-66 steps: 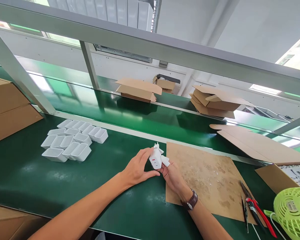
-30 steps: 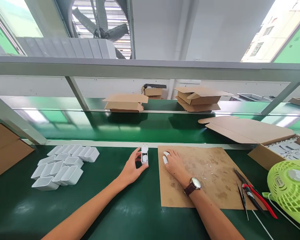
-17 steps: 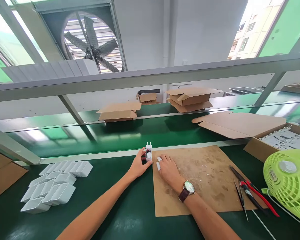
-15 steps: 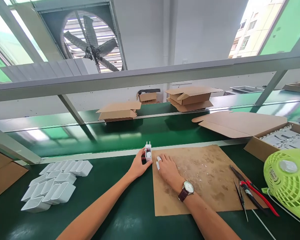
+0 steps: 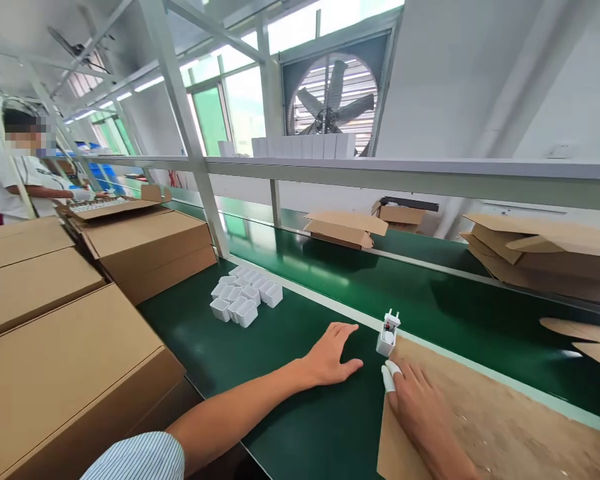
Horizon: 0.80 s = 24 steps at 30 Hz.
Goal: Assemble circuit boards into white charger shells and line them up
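A small white plug housing [image 5: 389, 335] with two prongs stands upright on the green table, by the upper left corner of a brown cardboard sheet [image 5: 500, 427]. To its left, my left hand [image 5: 333, 357] hovers with thumb and fingers apart, holding nothing and not touching the housing. My right hand [image 5: 415, 400] lies flat on the cardboard just below the housing, with white covers on two fingertips. Several white plastic cases [image 5: 243, 293] sit in rows on the table to the left of my left hand.
Large cardboard boxes [image 5: 145, 253] fill the left side. Flattened cartons [image 5: 347, 229] lie on the green surface beyond the pale strip. Farther back at the left, a person in a white shirt [image 5: 10, 177] stands. A metal rail [image 5: 405, 172] runs across above the table.
The view has turned left. My left hand has let go of the white housing and moved away to its left, opening. The housing stays standing near my right hand.
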Available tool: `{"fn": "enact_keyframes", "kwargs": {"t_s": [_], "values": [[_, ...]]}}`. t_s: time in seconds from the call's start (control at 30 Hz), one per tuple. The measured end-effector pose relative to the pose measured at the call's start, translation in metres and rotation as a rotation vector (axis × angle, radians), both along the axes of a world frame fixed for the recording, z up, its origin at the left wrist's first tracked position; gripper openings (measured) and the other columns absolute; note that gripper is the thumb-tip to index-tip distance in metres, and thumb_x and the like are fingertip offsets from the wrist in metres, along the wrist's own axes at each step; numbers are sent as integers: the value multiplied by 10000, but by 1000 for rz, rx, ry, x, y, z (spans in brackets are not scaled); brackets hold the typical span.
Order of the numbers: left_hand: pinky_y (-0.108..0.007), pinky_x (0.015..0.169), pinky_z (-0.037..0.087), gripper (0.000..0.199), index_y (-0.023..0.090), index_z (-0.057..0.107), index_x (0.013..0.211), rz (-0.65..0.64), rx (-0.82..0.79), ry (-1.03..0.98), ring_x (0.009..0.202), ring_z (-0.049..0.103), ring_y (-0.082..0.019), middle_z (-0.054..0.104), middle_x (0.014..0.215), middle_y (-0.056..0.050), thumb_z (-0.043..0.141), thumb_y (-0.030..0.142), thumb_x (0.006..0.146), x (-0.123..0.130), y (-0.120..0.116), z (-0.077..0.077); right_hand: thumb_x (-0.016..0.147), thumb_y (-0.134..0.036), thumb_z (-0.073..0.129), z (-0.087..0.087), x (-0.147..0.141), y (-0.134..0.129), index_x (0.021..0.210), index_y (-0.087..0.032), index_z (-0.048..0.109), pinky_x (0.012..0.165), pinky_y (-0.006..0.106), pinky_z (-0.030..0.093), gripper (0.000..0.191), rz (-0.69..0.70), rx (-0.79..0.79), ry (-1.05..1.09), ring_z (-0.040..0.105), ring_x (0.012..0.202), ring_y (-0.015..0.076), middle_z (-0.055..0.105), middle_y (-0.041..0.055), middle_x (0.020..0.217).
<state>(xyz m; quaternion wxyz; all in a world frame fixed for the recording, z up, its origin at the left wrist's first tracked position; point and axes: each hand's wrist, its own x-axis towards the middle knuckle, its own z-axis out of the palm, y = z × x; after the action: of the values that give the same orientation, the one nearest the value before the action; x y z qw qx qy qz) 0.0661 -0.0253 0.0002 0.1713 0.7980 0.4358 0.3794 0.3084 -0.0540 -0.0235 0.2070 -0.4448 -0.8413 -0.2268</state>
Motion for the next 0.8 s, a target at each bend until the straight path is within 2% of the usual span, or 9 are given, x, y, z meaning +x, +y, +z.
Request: {"fn": "enact_keyframes", "kwargs": {"t_s": [0.13, 0.27, 0.33, 0.43, 0.5, 0.57, 0.67, 0.73, 0.8], "values": [[-615, 1204, 411, 579, 192, 598, 1351, 229, 100, 131, 1384, 504, -372, 604, 1405, -158, 781, 197, 801, -75, 0, 23, 980, -198, 485, -10, -25, -12, 960, -232, 732, 844, 407, 579, 250, 228, -3, 43, 695, 1098, 316, 732, 150, 1196], [-750, 1165, 335, 401, 141, 644, 1280, 538, 121, 196, 1470, 366, -473, 528, 1463, -234, 654, 125, 880, -139, 10, 38, 1018, -257, 478, -21, -34, -16, 1002, -200, 754, 913, 414, 583, 282, 282, -76, -9, 678, 1166, 319, 714, 161, 1259], [-780, 1152, 311, 353, 135, 684, 1209, 626, 107, 215, 1481, 329, -508, 515, 1468, -250, 659, 83, 861, -156, 14, 39, 1014, -226, 454, -24, -33, -15, 985, -191, 759, 922, 406, 588, 308, 277, -95, -56, 673, 1180, 315, 711, 161, 1271], [-788, 1152, 294, 248, 124, 731, 1048, 653, 77, 227, 1483, 319, -520, 524, 1457, -256, 644, 22, 839, -160, 20, 38, 1019, -200, 369, -26, -31, -12, 957, -187, 769, 870, 400, 612, 406, 287, -71, -107, 680, 1169, 317, 710, 169, 1267], [-762, 1155, 322, 187, 122, 736, 954, 600, 58, 228, 1475, 351, -494, 545, 1439, -249, 611, 17, 862, -150, 25, 38, 1040, -236, 307, -26, -29, -9, 953, -191, 780, 809, 412, 626, 483, 308, -33, -96, 699, 1121, 327, 720, 176, 1235], [-681, 1163, 382, 155, 138, 736, 923, 480, 38, 226, 1442, 430, -431, 583, 1412, -215, 611, 51, 891, -134, 29, 40, 1056, -286, 276, -27, -28, -7, 942, -198, 786, 772, 422, 632, 530, 337, -12, -65, 713, 1085, 337, 730, 179, 1205], [-472, 1132, 489, 103, 177, 740, 949, 188, -16, 210, 1300, 600, -295, 663, 1340, -136, 656, 126, 919, -105, 34, 43, 1051, -310, 335, -26, -28, -7, 951, -203, 782, 799, 427, 636, 470, 349, -33, -17, 712, 1091, 339, 732, 173, 1204], [-356, 1074, 529, 94, 200, 745, 947, -19, -73, 179, 1201, 669, -228, 715, 1274, -81, 675, 144, 921, -88, 36, 43, 1021, -238, 407, -20, -30, -13, 975, -197, 769, 854, 417, 631, 367, 325, -60, -14, 699, 1127, 325, 727, 165, 1218], [-299, 1013, 552, 126, 215, 753, 933, -181, -139, 132, 1155, 695, -200, 737, 1263, -43, 667, 125, 912, -75, 39, 42, 965, -132, 472, -12, -36, -21, 980, -184, 752, 923, 411, 617, 286, 284, -89, -22, 678, 1173, 312, 718, 163, 1237]]}}
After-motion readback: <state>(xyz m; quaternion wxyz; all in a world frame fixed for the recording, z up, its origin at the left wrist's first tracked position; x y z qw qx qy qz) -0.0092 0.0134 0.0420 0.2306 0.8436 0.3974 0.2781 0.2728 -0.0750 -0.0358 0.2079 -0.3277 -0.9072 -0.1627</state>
